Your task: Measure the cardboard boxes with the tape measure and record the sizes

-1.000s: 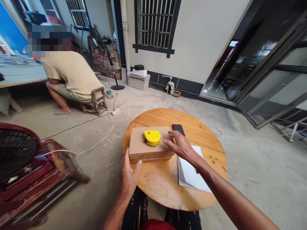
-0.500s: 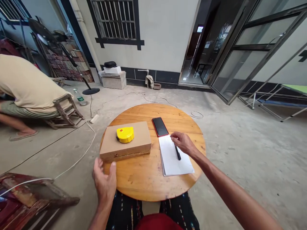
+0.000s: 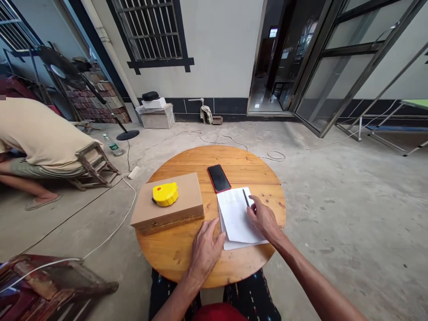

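Note:
A black pen [image 3: 245,197] slants over the white sheets of paper [image 3: 236,218], its lower end at the thumb of my right hand [image 3: 264,219]. That hand is closed on the pen in a light pinch, the index finger reaching forward. My left hand [image 3: 207,247] is open, fingers spread, over the wooden table beside the paper's left edge; its fingertips are close to the sheets. Beyond the paper lies a black phone with a red edge [image 3: 219,178]. To the left, a yellow tape measure [image 3: 165,194] rests on a brown cardboard box [image 3: 187,189].
The round wooden table [image 3: 180,258] stands before my knees. Left of it, a person in a pale shirt [image 3: 47,133] sits on a low wooden stool [image 3: 96,165]. A white cable [image 3: 125,214] runs across the floor beside a worn wooden seat [image 3: 63,281].
My left hand has moved right, from the box's near corner to the paper's edge. My right hand has shifted down and right, and the pen has moved up the page.

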`<state>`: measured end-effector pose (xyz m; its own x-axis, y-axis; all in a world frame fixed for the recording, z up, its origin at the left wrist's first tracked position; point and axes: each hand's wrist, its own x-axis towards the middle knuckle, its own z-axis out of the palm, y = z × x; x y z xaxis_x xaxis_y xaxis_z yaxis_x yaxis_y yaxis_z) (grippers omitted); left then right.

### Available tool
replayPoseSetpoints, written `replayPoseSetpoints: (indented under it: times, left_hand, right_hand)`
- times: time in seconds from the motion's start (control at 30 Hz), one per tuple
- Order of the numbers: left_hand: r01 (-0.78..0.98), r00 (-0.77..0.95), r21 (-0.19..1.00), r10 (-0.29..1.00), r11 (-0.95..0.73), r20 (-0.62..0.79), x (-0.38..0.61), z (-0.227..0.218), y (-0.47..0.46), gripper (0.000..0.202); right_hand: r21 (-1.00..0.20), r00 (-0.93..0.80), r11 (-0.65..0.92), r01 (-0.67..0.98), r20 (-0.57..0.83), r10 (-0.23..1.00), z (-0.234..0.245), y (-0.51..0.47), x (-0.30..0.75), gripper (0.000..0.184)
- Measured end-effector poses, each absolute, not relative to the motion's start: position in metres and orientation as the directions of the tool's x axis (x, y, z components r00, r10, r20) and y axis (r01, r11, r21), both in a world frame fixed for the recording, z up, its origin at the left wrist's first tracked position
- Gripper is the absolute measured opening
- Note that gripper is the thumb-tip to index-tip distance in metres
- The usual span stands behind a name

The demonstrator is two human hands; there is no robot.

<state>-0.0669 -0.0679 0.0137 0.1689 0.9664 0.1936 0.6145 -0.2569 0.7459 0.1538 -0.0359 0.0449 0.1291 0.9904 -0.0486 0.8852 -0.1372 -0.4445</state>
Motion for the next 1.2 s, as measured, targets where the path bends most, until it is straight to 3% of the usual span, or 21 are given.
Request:
replayPoseSetpoints:
  times: [0.17, 0.33, 0.5, 0.67, 0.87, 1.03, 1.2]
  left_hand:
    - [0.563, 0.168, 0.798, 0.976, -0.213, 0.142, -0.053, 0.016, -0.061, 0.045]
    - [0.510, 0.085, 0.855, 0.995, -0.092, 0.056, -0.055, 0.024, -0.048, 0.045]
    - [0.572, 0.089, 0.818, 0.996, -0.059, 0.009, -0.052, 0.022, -0.040, 0.052]
    - [0.689, 0.110, 0.721, 0.994, -0.074, -0.004, -0.042, 0.009, -0.037, 0.051]
    - [0.798, 0.161, 0.577, 0.984, -0.172, 0.070, -0.039, 0.008, -0.038, 0.043]
    - [0.828, 0.242, 0.487, 0.961, -0.276, 0.134, -0.041, 0.004, -0.040, 0.035]
    - [0.808, 0.326, 0.426, 0.911, -0.406, 0.252, -0.046, -0.005, -0.039, 0.030]
  right_hand:
    - [-0.831, 0.210, -0.099, 0.548, 0.022, 0.977, 0.043, -0.074, 0.187, 0.041]
    - [-0.954, 0.286, -0.096, 0.284, -0.011, 0.958, 0.039, -0.094, 0.195, 0.035]
    - [-0.997, 0.255, -0.031, 0.069, -0.013, 0.967, 0.036, -0.101, 0.192, 0.027]
    - [-0.988, 0.287, 0.101, -0.116, 0.064, 0.956, 0.033, -0.107, 0.189, 0.031]
    - [-0.969, 0.436, 0.173, -0.179, 0.079, 0.897, 0.034, -0.110, 0.186, 0.016]
    - [-0.966, 0.458, 0.148, -0.211, 0.036, 0.888, 0.031, -0.108, 0.184, 0.025]
    - [-0.980, 0.461, 0.095, -0.175, 0.004, 0.887, 0.024, -0.102, 0.180, 0.021]
